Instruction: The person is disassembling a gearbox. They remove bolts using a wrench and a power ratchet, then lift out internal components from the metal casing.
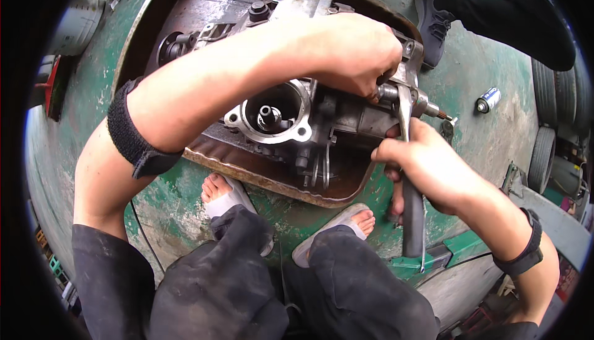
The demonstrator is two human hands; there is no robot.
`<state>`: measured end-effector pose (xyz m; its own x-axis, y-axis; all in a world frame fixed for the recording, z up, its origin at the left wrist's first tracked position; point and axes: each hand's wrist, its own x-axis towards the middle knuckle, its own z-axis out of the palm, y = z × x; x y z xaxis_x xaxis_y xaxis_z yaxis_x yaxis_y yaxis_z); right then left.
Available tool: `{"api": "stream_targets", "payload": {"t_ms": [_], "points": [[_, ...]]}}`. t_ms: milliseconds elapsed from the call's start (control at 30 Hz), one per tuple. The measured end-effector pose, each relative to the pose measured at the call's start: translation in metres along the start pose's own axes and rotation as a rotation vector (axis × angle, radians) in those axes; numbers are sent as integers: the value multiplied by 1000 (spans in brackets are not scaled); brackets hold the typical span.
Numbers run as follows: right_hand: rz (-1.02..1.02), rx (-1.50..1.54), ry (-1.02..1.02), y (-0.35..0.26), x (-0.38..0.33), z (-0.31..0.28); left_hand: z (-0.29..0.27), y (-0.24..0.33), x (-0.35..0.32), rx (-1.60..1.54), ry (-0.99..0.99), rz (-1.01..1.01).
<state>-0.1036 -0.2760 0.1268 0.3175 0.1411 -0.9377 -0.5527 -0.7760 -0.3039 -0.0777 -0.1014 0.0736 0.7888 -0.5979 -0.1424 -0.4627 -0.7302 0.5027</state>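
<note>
Your right hand (422,160) grips a dark-handled tool (413,219), apparently working the shaft (424,103); your left hand (356,49) hides its grasp. Next, brace firmly.

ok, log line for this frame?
left hand: curled at metal assembly | right hand: gripping dark-handled tool | metal assembly: in rusty-rimmed tray

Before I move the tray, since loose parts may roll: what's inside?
A big metal machine sits inside the tray. What's beneath it is covered; the left forearm hides more.
</note>
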Motion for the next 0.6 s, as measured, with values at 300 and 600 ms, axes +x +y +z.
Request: {"api": "stream_targets", "payload": {"t_ms": [300,600], "points": [[-177,250,-88,41,13,42,-1,-13,-3,-291,-129,22],[-218,381,-184,30,-1,4,-4,-23,0,-369,-170,-7]]}}
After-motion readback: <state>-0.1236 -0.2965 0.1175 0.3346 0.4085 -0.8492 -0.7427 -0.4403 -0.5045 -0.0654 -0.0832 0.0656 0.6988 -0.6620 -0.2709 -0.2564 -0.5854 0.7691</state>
